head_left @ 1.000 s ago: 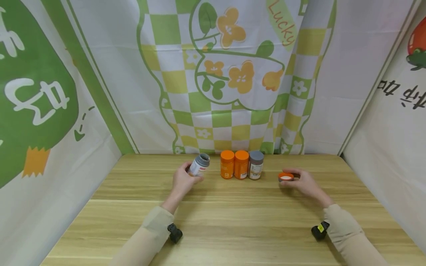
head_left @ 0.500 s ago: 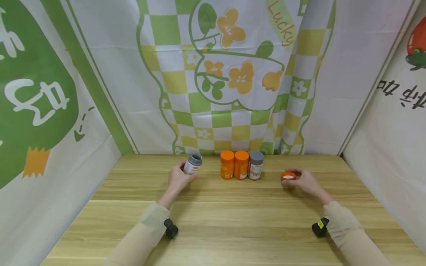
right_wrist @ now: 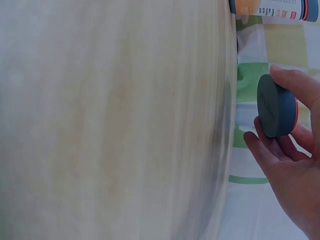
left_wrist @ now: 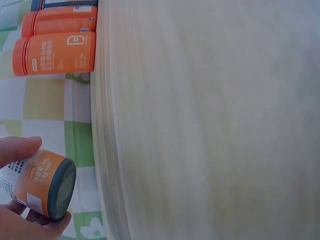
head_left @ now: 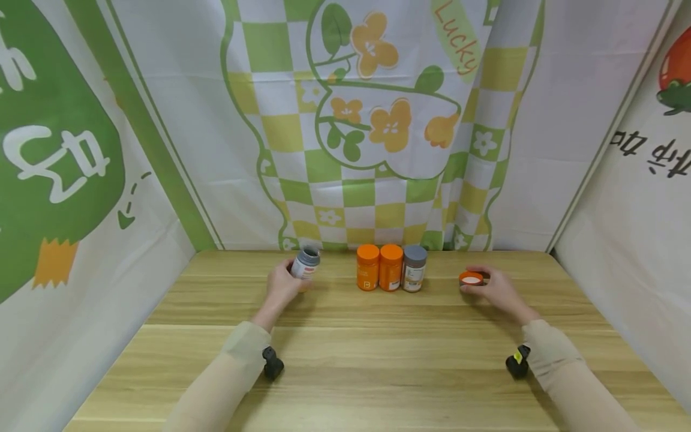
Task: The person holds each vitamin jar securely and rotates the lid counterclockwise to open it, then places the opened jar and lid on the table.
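Note:
My left hand (head_left: 283, 285) grips an uncapped grey-necked pill bottle (head_left: 306, 264) left of the row of bottles. Its mouth points up in the head view; the left wrist view shows the orange label and dark base of that bottle (left_wrist: 42, 182), thumb on one side and fingers on the other. On the right, my right hand (head_left: 499, 291) pinches the bottle cap (head_left: 471, 279) by its edge, with the white lining and orange rim upward. From the right wrist view the cap (right_wrist: 275, 106) shows its dark grey outer face, apart from the table.
Two orange bottles (head_left: 368, 268) (head_left: 391, 268) and a grey-capped bottle (head_left: 414, 269) stand side by side at the back of the wooden table (head_left: 356, 360). Behind them hangs a checked, flowered curtain (head_left: 378, 198).
My left hand has moved left with the bottle and brought it more upright. My right hand has shifted slightly right and away from me, still holding the cap. The standing bottles have stayed put.

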`<state>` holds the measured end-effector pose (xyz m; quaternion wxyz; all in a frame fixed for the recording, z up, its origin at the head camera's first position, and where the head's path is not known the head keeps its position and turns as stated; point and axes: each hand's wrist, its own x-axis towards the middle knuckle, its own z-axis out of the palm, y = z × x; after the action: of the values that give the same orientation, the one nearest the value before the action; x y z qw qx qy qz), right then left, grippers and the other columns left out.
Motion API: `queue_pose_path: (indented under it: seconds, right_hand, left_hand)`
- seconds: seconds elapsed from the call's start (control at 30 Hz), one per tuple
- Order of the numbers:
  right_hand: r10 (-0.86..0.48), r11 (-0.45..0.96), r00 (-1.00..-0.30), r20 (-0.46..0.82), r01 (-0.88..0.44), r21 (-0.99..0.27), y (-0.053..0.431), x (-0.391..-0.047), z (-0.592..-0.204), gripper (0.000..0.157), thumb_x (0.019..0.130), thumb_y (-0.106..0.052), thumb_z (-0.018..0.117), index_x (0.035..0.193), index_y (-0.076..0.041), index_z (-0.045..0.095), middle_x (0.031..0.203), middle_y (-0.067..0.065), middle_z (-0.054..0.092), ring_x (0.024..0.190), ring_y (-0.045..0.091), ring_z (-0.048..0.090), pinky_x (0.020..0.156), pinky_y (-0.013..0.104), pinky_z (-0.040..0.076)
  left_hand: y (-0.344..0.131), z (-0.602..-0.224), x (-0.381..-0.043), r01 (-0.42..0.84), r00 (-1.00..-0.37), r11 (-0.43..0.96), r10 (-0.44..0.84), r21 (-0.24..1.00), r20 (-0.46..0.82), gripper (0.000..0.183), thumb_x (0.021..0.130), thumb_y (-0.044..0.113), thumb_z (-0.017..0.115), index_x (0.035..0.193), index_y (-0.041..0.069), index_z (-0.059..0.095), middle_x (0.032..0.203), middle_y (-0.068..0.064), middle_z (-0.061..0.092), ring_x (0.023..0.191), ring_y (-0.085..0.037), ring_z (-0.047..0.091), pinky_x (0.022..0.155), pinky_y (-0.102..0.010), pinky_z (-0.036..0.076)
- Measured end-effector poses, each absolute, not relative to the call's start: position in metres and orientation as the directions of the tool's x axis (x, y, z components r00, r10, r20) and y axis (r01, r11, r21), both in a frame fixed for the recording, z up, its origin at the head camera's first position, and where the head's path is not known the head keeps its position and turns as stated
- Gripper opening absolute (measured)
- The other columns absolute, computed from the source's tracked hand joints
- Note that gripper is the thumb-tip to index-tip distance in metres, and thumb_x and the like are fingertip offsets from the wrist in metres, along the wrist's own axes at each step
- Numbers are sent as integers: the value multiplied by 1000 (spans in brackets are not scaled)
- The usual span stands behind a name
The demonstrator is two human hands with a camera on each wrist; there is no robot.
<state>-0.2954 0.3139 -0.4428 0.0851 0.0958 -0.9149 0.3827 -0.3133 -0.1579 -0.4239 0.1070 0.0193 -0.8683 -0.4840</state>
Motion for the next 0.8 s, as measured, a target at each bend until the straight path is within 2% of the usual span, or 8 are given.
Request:
queue_pose_path:
  seconds: [0.1, 0.33, 0.8]
  right_hand:
    - [-114, 690, -968, 225, -240, -683, 315, -297, -442, 61, 71, -32, 72, 120, -4, 51, 114, 20, 54, 99, 30, 56, 72, 21, 45]
    - [-114, 710, -967, 227, -239, -662, 318, -299, -442, 62, 72, -28, 72, 122, 0, 48, 114, 23, 53, 99, 33, 55, 76, 33, 45]
    - [-81, 738, -968, 236, -217, -639, 328, -311, -450, 60, 72, -31, 72, 121, -1, 52, 111, 20, 58, 98, 29, 53, 75, 28, 42]
  left_hand:
    - [-160, -425, -317, 64, -974, 539, -148, 840, 169, 64, 57, 8, 76, 116, 0, 51, 107, -17, 59, 98, -29, 55, 86, -40, 42]
    - [-165, -427, -324, 49, -972, 563, -162, 825, 169, 66, 57, 10, 77, 117, 0, 52, 106, -17, 60, 96, -29, 56, 86, -40, 42]
    - [-174, -430, -333, 25, -973, 552, -176, 834, 146, 65, 57, 10, 78, 116, 2, 52, 108, -16, 59, 98, -29, 55, 87, -40, 41]
